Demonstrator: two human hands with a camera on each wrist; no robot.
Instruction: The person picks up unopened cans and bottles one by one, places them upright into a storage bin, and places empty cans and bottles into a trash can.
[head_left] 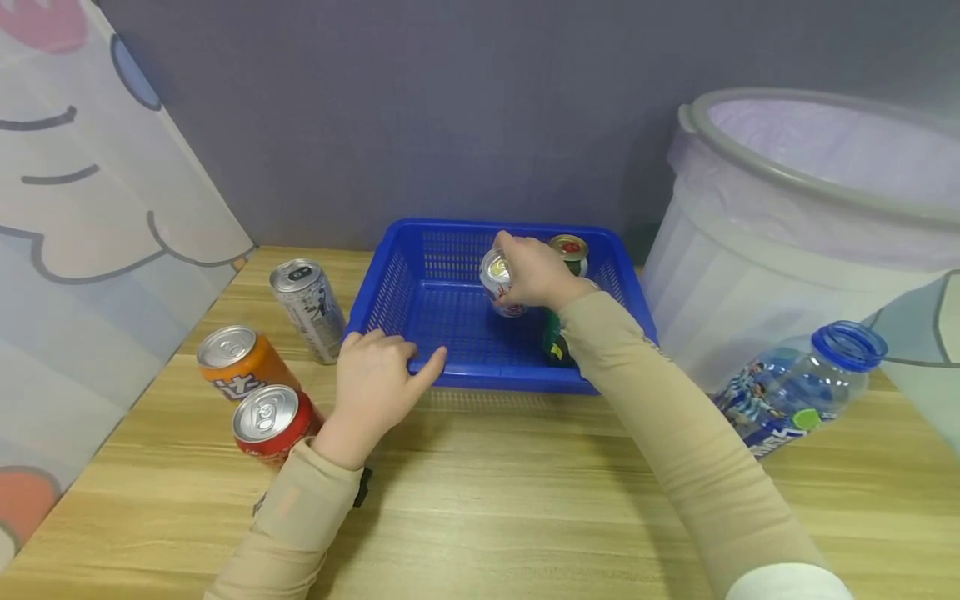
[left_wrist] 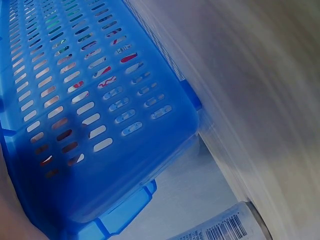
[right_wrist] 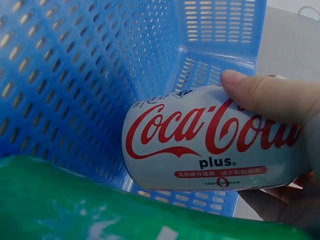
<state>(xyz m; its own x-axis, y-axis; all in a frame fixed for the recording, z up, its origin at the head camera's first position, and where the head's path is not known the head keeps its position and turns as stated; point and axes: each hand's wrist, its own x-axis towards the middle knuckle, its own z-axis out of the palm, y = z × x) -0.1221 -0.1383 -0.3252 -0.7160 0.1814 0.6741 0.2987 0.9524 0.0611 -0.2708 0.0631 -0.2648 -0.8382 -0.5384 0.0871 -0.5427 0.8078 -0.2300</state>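
A white Coca-Cola Plus can (right_wrist: pixel 210 140) is in the grip of my right hand (head_left: pixel 540 271), upright inside the blue plastic basket (head_left: pixel 465 377). The right wrist view shows the thumb on one side of the can and fingers beneath it. My left hand (head_left: pixel 375 375) holds the basket's near left corner, its fingers bent over the rim and its thumb pointing right. Beside the white can, partly covered by the right hand and sleeve, a green item (right_wrist: pixel 100 210) lies in the basket. A gold-topped can (head_left: pixel 570 250) stands at the basket's back right.
Left of the basket stand a silver-white can (head_left: pixel 311 308), an orange can (head_left: pixel 247 367) and a red can (head_left: pixel 277 425). A large lined bin (head_left: pixel 750 208) stands at the right. In front of it, an uncapped clear bottle (head_left: pixel 795 392) with a blue neck is on the wooden table (head_left: pixel 480 500).
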